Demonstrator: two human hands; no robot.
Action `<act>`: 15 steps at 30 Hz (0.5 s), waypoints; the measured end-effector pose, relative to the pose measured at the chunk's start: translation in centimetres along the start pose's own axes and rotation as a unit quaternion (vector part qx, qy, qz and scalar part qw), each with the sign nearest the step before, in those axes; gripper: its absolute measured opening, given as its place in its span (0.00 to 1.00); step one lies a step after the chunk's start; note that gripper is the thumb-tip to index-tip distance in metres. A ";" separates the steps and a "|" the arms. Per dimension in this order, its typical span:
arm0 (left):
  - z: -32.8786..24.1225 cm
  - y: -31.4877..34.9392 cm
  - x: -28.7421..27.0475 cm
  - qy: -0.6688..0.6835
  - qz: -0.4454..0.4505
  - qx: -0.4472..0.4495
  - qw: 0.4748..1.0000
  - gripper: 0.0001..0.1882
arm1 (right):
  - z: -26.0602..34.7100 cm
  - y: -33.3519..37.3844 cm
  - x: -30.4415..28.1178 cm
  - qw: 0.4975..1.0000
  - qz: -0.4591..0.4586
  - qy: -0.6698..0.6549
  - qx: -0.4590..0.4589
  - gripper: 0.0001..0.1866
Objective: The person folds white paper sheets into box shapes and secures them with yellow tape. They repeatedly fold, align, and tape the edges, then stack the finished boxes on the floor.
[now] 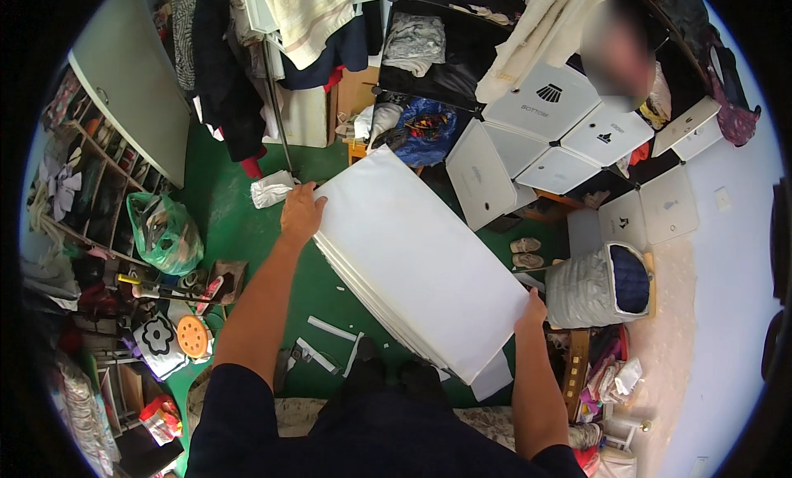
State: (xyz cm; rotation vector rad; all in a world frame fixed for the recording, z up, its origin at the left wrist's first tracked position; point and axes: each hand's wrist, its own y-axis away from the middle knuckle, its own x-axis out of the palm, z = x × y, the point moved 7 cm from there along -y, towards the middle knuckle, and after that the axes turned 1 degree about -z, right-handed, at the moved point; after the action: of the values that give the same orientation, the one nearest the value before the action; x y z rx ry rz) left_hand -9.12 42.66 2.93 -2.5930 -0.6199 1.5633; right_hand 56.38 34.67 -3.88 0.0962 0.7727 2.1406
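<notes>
A large stack of white panels (417,255) slants across the middle of the view, its layered edges showing along the left side. My left hand (303,214) is closed on its far left corner, the thumb over the top. At the near right end, my right hand (535,309) grips the edge; its fingers underneath are hidden. The stack hides part of the green floor and seems raised above it, though how it is supported cannot be told. Close beyond my left hand lies a crumpled white bundle (273,189).
White strips (318,354) lie near my feet. A cube cabinet with white doors (540,103) stands at the far right. Shoes (526,254) and a grey storage bag (582,288) are right of the stack. A green plastic bag (165,235) sits left, by an open door (132,86).
</notes>
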 end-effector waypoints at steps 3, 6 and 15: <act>1.0 -1.5 1.2 0.005 0.035 -0.003 0.999 0.22 | 0.0 -0.5 -0.2 0.999 0.013 -0.021 -0.034 0.21; 3.0 -3.1 2.2 -0.007 0.114 -0.039 0.993 0.21 | 0.5 -0.1 0.6 0.998 0.015 0.016 -0.051 0.21; 6.8 0.6 -2.1 0.002 0.158 -0.082 0.984 0.21 | 7.0 -1.8 6.4 0.937 0.120 0.234 -0.231 0.26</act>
State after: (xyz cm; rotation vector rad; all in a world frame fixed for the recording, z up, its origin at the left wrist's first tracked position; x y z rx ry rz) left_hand -15.65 40.28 1.20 -2.9370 -0.3638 1.6499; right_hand 55.80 43.67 -0.49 -0.6153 0.5097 2.5626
